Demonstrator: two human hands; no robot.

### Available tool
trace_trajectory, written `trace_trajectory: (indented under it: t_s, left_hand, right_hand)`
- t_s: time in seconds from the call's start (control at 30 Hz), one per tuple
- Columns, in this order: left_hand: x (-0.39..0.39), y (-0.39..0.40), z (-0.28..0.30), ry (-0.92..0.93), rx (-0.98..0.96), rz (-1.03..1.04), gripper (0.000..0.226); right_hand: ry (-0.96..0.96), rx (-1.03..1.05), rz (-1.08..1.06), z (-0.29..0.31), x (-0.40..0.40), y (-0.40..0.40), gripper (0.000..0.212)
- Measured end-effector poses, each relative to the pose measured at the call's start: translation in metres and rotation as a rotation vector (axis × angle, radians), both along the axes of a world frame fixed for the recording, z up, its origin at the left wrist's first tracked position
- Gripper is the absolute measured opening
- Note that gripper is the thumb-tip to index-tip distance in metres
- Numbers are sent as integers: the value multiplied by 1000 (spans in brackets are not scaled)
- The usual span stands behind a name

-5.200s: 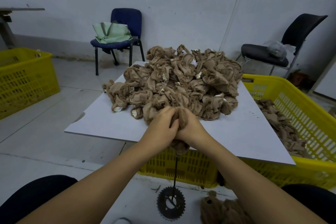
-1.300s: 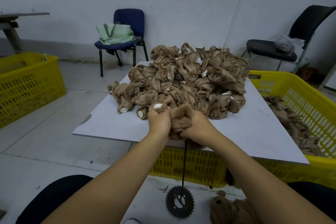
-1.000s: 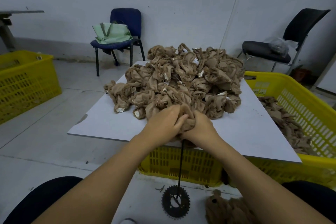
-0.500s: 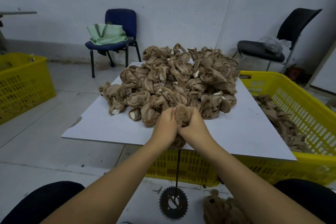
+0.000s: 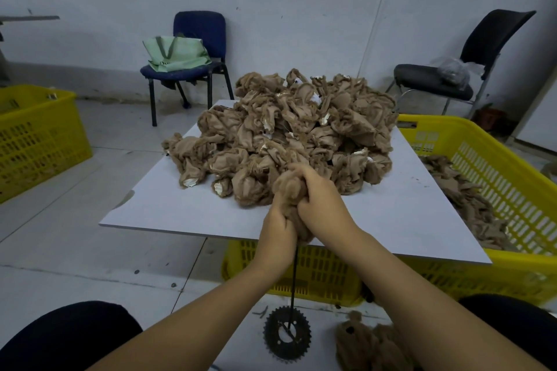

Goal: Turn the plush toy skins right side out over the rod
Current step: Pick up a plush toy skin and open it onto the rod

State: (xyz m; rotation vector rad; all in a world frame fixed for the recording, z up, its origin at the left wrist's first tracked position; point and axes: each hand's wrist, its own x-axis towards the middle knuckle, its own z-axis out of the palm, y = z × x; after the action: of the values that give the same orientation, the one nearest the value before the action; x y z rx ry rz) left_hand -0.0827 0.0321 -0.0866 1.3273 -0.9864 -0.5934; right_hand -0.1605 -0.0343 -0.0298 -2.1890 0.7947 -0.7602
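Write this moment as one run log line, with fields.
step: turning skin over rod | left hand: grips plush skin | right hand: grips same skin | rod: upright below hands

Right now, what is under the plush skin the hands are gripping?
A thin black rod drops from under the plush skin to a toothed gear base on the floor. The rod's top is hidden by the skin and both hands.
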Motion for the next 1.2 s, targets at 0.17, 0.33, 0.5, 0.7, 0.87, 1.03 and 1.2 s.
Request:
trace_trajectory:
  t_s: [0.17, 0.33, 0.5, 0.7, 0.87, 1.03, 1.2]
  left_hand:
    - [5, -1, 9, -99, 52, 84, 25]
    - [3, -2, 28, -95, -46, 156, 13]
    - [11, -5, 56, -148, -58, 215, 14]
    - [20, -8, 86, -257, -80, 282, 11]
    - [25, -8, 94, -261, -25, 333, 16]
    - [42, -13, 97, -219, 99, 306, 9]
    - [47, -11, 98, -113, 101, 286, 13]
  right_hand:
    - [9, 95, 15, -12, -2, 0, 38]
    - [-191, 252, -22, -8, -2, -3, 26]
    - [-240, 402, -160, 2, -5, -7, 18]
    - [-502, 521, 40, 23, -9, 8, 51]
    - [-587, 539, 32, 26, -14, 5, 23]
    - [-445, 731, -96, 22, -12, 4, 35]
    - [-445, 686, -71, 25, -17, -4, 22]
